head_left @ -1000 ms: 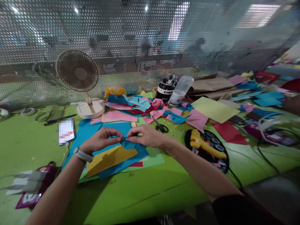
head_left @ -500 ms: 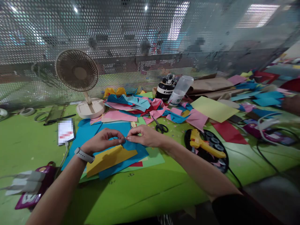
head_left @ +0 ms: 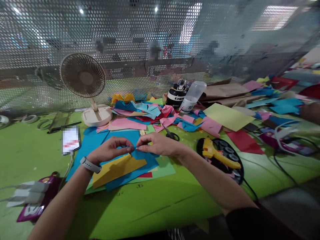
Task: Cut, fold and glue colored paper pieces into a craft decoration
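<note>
My left hand (head_left: 113, 149), with a pale watch band (head_left: 90, 165) on the wrist, is closed in a pinch. Facing it, my right hand (head_left: 157, 144) pinches as well, fingertips almost meeting the left ones. A small piece of blue paper (head_left: 135, 148) appears to be held between both sets of fingertips; its shape is mostly hidden by fingers and blends with the blue sheets (head_left: 98, 141) below. Under the hands lies a yellow-orange paper strip (head_left: 117, 170) on top of the blue sheets. Black-handled scissors (head_left: 172, 135) rest just beyond my right hand.
A yellow glue gun (head_left: 220, 155) lies on a black tray at right. Behind are a fan (head_left: 97, 115), a black bottle (head_left: 176, 96), a clear bottle (head_left: 193, 95) and crumpled coloured paper (head_left: 147, 110). A phone (head_left: 70, 140) and a purple power strip (head_left: 41, 196) are at left.
My fingertips have drawn slightly apart, the right ones shifting a little to the right, with a bit of blue now showing between them. The objects around stay in place.
</note>
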A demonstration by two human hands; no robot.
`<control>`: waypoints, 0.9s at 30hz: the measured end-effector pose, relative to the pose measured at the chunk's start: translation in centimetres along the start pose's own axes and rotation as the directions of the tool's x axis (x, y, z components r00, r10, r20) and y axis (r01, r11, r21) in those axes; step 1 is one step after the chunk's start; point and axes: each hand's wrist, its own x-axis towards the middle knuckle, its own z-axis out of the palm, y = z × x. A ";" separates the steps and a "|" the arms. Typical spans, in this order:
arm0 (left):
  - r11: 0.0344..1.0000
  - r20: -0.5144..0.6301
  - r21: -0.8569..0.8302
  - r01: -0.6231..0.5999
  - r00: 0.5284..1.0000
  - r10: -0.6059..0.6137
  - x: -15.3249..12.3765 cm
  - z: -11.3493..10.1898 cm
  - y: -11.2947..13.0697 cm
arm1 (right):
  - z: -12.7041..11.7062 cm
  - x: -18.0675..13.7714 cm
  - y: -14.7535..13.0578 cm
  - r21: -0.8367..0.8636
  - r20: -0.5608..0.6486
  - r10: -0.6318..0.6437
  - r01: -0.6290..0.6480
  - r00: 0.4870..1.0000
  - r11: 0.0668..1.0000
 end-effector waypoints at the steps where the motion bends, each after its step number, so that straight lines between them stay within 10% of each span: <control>1: 1.000 0.001 0.018 -0.003 1.000 0.003 0.0 0.0 0.0 | 0.1 0.0 0.0 -0.013 -0.002 0.000 0.000 1.000 1.000; 27: 0.998 -0.010 -0.055 0.031 0.999 -0.032 0.1 0.3 0.0 | -0.1 -0.1 0.0 0.006 0.023 0.016 -0.017 1.000 1.000</control>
